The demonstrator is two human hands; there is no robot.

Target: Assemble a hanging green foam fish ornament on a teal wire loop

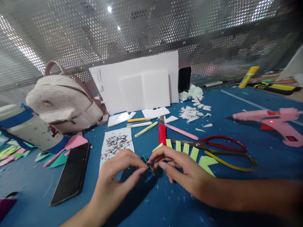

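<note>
At lower centre, a green strip (151,167) is seemingly worked between narrowed left hand (119,175) and curled right hand (189,171), hold unclear; steadiness seems needed.

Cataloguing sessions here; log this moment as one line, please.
left hand: at thin green strip; right hand: at same strip; grips: unclear; nearby: scissors, lime pieces; glue gun: red light lit

Over the link, from between the left hand (123,171) and the right hand (183,167), I read across the table (151,211): phone (71,175) at nine o'clock, backpack (62,99) at ten, board (137,66) at twelve, scissors (202,144) at three, glue gun (262,117) beyond them toward two.
</note>
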